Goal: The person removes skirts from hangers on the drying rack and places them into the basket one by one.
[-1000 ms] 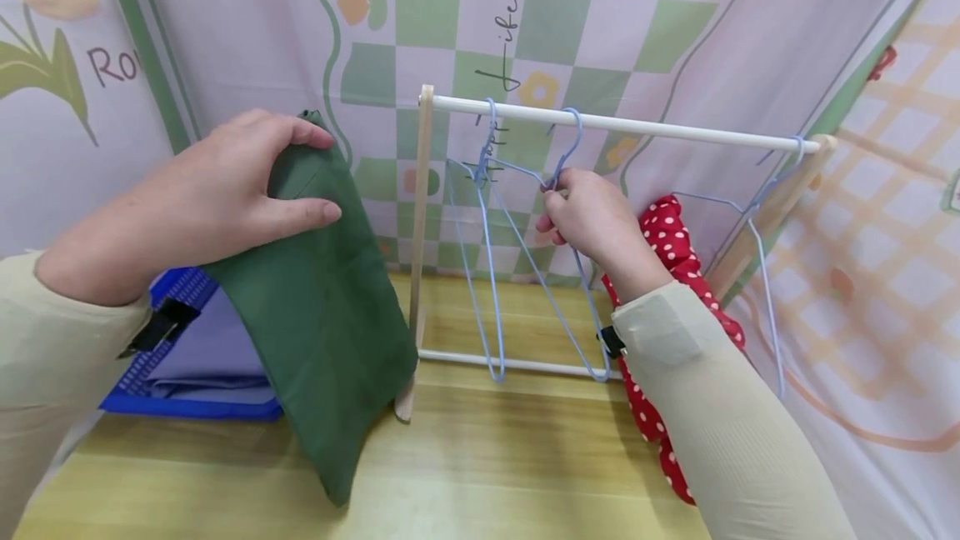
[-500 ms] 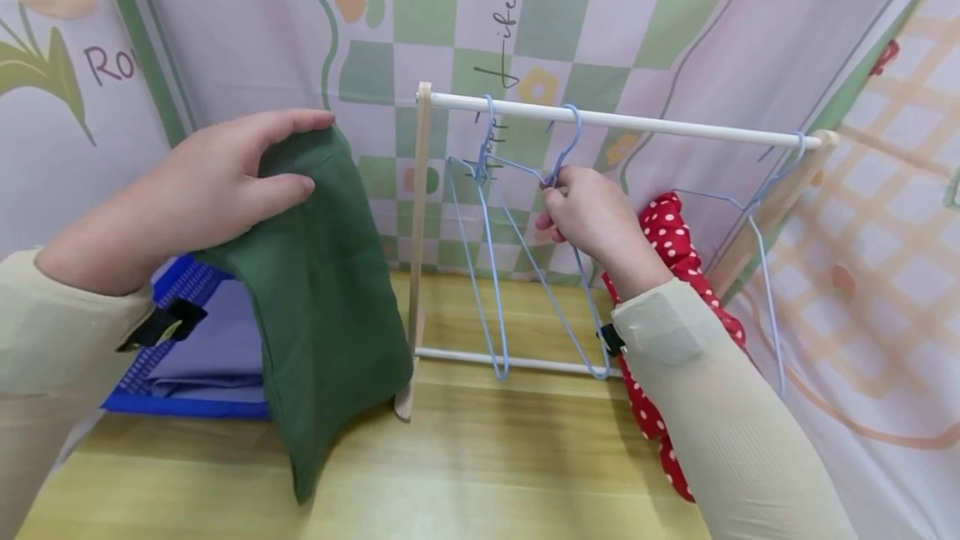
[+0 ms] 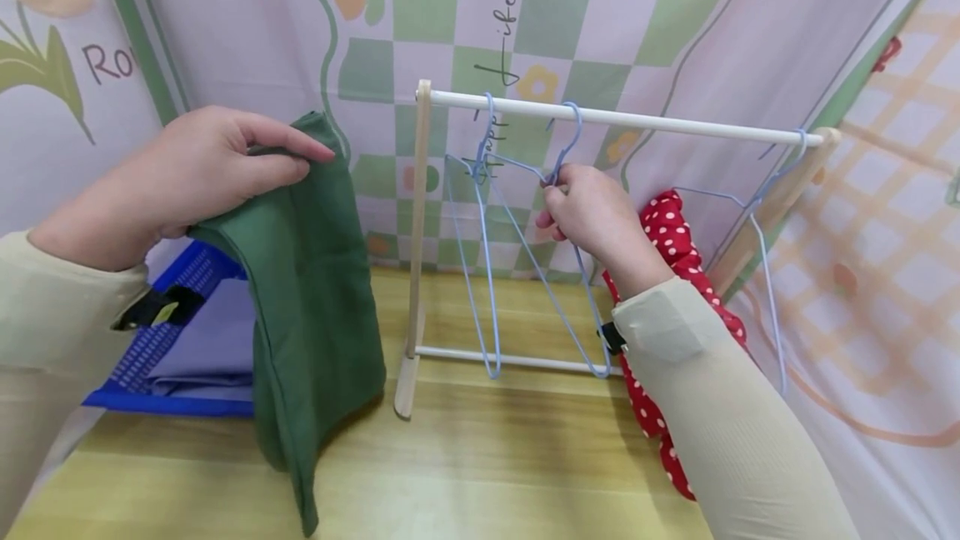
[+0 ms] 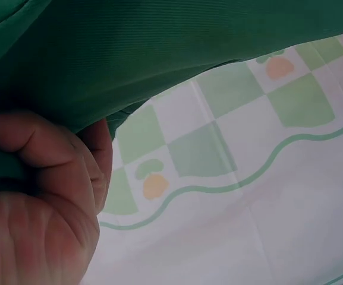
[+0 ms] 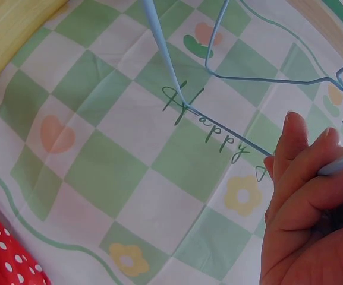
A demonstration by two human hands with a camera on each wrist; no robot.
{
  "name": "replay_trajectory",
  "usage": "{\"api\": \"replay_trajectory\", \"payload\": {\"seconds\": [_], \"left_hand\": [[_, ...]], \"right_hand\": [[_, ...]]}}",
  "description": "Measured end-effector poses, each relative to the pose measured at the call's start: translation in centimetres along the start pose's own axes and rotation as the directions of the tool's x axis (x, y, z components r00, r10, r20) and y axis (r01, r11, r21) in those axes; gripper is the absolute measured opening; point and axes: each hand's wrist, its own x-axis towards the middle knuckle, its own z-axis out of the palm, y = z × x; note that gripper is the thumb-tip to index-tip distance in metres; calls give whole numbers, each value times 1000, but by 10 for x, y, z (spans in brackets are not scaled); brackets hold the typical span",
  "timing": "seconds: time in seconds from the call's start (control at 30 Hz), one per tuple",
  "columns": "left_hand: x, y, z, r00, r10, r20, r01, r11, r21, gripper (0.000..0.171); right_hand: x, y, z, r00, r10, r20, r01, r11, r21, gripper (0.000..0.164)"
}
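Observation:
My left hand (image 3: 217, 157) grips the top of a dark green cloth (image 3: 322, 290), which hangs in folds beside the rack's left post. In the left wrist view, curled fingers (image 4: 52, 154) show under the green fabric. My right hand (image 3: 596, 211) pinches a blue wire hanger (image 3: 588, 290) just below its hook, and that hook sits over the white rail (image 3: 675, 125). A second blue hanger (image 3: 487, 273) hangs bare to its left. In the right wrist view, the fingers (image 5: 314, 184) curl round the hanger's wire.
A red polka-dot garment (image 3: 671, 232) hangs at the right near another blue hanger (image 3: 765, 273). A blue basket (image 3: 165, 402) with a folded lavender cloth (image 3: 210, 340) stands at the left. The rack's wooden left post (image 3: 417, 257) rises between basket and hangers.
The green cloth has shifted left and its folds have turned, narrowing it and showing more of the rack's left foot. My left hand's fingers have moved on its top edge; my right hand stays put.

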Motion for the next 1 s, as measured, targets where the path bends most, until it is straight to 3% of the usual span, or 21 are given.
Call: {"api": "replay_trajectory", "payload": {"seconds": [0.2,0.37,0.57,0.73,1.0], "left_hand": [[3,-2,-3,996,-66,58,68,997,-29,55],[6,-1,-4,987,-88,136,81,995,54,64],[6,-2,-4,973,-106,204,76,985,153,50],[7,-4,-7,983,-82,164,57,987,151,30],[8,-6,-16,996,-83,35,82,997,14,43]], "right_hand": [[1,0,0,1000,-2,1,2,1000,-4,31],[0,0,-1,1000,3,1,-3,1000,-12,31],[1,-1,0,1000,6,1,-6,1000,-9,31],[1,-1,0,1000,2,2,-2,1000,-5,31],[1,-1,0,1000,-1,-5,0,1000,-14,31]]}}
